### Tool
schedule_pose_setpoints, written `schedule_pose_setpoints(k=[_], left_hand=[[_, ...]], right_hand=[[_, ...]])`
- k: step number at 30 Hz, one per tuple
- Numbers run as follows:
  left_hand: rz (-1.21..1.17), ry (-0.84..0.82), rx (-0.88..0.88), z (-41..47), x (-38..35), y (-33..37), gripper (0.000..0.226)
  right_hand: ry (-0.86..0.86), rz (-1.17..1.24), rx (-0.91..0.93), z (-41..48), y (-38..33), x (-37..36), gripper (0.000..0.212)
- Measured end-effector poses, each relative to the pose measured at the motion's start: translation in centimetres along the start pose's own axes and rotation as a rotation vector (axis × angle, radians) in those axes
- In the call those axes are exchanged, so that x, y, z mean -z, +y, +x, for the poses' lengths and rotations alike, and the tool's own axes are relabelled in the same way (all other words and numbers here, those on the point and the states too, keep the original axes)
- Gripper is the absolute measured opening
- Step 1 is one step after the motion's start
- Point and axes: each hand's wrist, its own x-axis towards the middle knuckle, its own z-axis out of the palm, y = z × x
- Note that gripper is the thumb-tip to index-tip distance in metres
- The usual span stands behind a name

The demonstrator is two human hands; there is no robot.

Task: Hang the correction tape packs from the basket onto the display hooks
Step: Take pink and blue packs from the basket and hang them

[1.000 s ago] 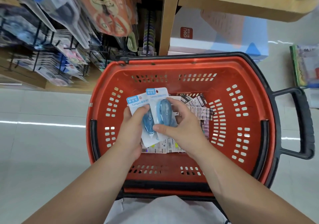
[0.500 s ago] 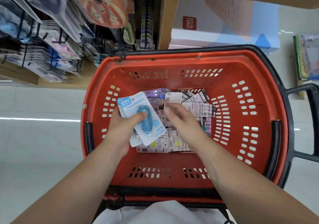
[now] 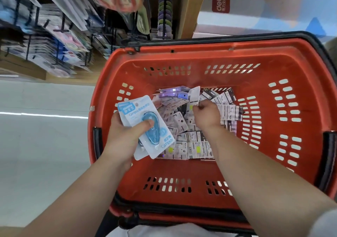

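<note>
A red basket [image 3: 209, 56] stands in front of me with a heap of correction tape packs [image 3: 197, 141] on its floor, most lying back side up. My left hand [image 3: 125, 136] grips a small stack of blue correction tape packs [image 3: 144, 127] over the basket's left side, thumb across the top blister. My right hand [image 3: 205, 115] reaches into the heap and pinches the lower edge of one white pack [image 3: 194, 95], which stands tilted up. Purple packs [image 3: 173, 93] lie at the far end of the heap.
Display hooks [image 3: 54, 36] loaded with hanging stationery fill the rack at upper left. A wooden shelf post [image 3: 189, 8] rises behind the basket, with a white and blue box [image 3: 255, 14] to its right. Pale floor tiles [image 3: 45, 145] spread to the left.
The right hand let go of the blue packs, leaving them in the left hand, then moved deeper into the heap and pinched a white pack. The view shifted downward and nearer.
</note>
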Motion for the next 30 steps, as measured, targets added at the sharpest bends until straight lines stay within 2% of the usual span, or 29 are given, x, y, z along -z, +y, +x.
schedule_pose_setpoints(k=[2, 4, 7, 10, 12, 15, 16, 19, 20, 21, 24, 26, 28, 30], left_hand=[[-0.030, 0.003, 0.006, -0.2, -0.2, 0.2, 0.047], [-0.040, 0.000, 0.003, -0.4, -0.6, 0.4, 0.049], [-0.058, -0.030, -0.021, -1.4, -1.6, 0.9, 0.050], [-0.066, -0.069, -0.064, -2.8, -2.8, 1.7, 0.057], [-0.065, -0.092, -0.089, -3.8, -3.4, 2.1, 0.057], [-0.091, -0.126, -0.101, -4.8, -4.1, 2.4, 0.036], [-0.094, -0.142, -0.102, -5.2, -4.4, 2.5, 0.038], [-0.117, -0.186, -0.109, -5.9, -5.2, 3.1, 0.074], [-0.127, -0.198, -0.125, -6.1, -5.4, 3.2, 0.076], [-0.126, -0.212, -0.142, -6.3, -5.5, 3.4, 0.072], [-0.128, -0.261, -0.180, -6.7, -5.6, 3.4, 0.040], [-0.177, -0.277, -0.159, -6.7, -5.2, 2.9, 0.034], [-0.228, -0.275, -0.095, -6.9, -4.7, 2.7, 0.049], [-0.249, -0.288, -0.044, -7.2, -4.4, 2.6, 0.072]], right_hand=[[0.018, 0.086, 0.108, -1.9, -1.3, 1.3, 0.015], [-0.041, 0.151, 0.214, -4.9, -3.0, 3.5, 0.023], [-0.198, 0.230, 0.364, -10.2, -5.3, 6.7, 0.034], [-0.381, 0.265, 0.451, -13.8, -6.0, 8.3, 0.033], [-0.425, 0.301, 0.454, -15.0, -6.1, 9.1, 0.025], [-0.348, 0.452, 0.405, -15.7, -6.4, 10.5, 0.017], [-0.349, 0.521, 0.377, -15.7, -6.5, 10.8, 0.022], [-0.373, 0.665, 0.283, -16.0, -7.0, 11.5, 0.038], [-0.382, 0.690, 0.256, -16.1, -7.1, 11.7, 0.038], [-0.388, 0.704, 0.246, -16.1, -7.2, 11.7, 0.036], [-0.387, 0.704, 0.277, -15.7, -7.2, 11.6, 0.028], [-0.420, 0.734, 0.243, -15.6, -7.3, 11.5, 0.038], [-0.445, 0.729, 0.224, -15.5, -7.3, 11.1, 0.052], [-0.447, 0.709, 0.245, -15.5, -7.5, 10.5, 0.054]])
